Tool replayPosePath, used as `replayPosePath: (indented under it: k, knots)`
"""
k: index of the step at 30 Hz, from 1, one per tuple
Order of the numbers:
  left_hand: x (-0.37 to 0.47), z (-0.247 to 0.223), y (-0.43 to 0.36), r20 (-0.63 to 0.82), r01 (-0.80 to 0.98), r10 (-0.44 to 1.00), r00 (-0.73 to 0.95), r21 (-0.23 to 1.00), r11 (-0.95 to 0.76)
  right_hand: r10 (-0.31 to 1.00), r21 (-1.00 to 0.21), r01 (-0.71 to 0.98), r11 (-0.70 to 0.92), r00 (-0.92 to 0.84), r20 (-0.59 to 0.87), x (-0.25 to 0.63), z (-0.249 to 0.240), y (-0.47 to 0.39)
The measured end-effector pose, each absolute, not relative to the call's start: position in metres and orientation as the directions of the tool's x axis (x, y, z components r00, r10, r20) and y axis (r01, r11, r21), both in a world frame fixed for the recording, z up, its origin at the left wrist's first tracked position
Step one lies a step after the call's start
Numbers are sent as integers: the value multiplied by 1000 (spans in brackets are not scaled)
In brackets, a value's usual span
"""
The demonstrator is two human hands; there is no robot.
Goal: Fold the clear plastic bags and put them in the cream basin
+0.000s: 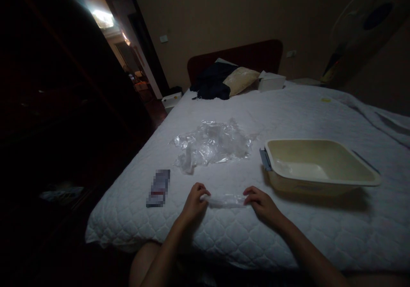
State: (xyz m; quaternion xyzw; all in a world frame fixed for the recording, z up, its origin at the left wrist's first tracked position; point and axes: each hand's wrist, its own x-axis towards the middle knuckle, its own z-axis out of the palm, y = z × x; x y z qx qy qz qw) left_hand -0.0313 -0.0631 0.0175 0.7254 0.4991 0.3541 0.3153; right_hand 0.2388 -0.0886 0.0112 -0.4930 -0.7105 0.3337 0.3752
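Between my hands a clear plastic bag (226, 200), folded into a narrow strip, stretches just over the front of the bed. My left hand (197, 199) pinches its left end, fingers closed. At the right end, the fingers of my right hand (259, 202) close on the strip too. Beyond my hands lies a loose, crinkled heap of clear plastic bags (214, 144). A phone-shaped dark item (158, 188), blurred out by pixels, rests left of my left hand.
A cream plastic bin (320, 184) with grey side latches stands to the right on the white quilted bed (288, 235). Dark cloth (213, 80), a beige pillow (241, 80) and a white box (271, 82) sit by the headboard. A fan (368, 22) stands at the far right.
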Motion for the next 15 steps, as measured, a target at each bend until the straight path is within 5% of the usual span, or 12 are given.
replayPosePath:
  k: [8, 12, 13, 15]
  knots:
    - [-49, 26, -69, 202, 472, 950, 239, 830, -295, 941, -762, 554, 337, -234, 246, 233, 18, -95]
    - [-43, 30, -97, 387, 672, 921, -56, 697, -251, 939, -750, 567, 342, -230, 254, 231, 21, -97]
    - [-36, 30, -107, 426, 724, 904, -19, 630, -282, 940, -750, 567, 341, -230, 253, 231, 21, -98]
    - [-19, 26, -122, 414, 726, 851, 323, 469, -503, 943, -758, 563, 330, -223, 246, 230, 20, -98]
